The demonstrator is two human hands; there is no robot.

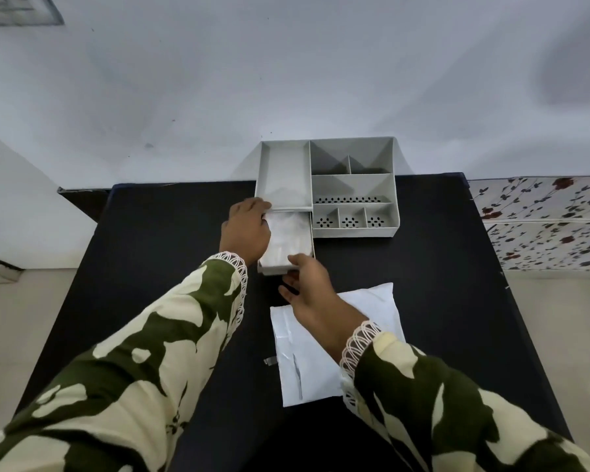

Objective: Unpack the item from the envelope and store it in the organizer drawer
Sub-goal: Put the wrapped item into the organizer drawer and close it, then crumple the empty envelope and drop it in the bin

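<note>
A grey organizer with several compartments stands at the table's far edge. Its drawer is pulled out toward me at the lower left. Inside lies the item, a whitish packet in clear wrap. My left hand rests on the drawer's left side, fingers over the packet's edge. My right hand is at the drawer's front, thumb on the front wall and fingers curled below it. The white envelope lies flat on the black table behind my right hand, partly hidden by my wrist.
The black table ends at a white wall behind the organizer. A small torn strip lies left of the envelope. A floral-patterned surface stands to the right of the table.
</note>
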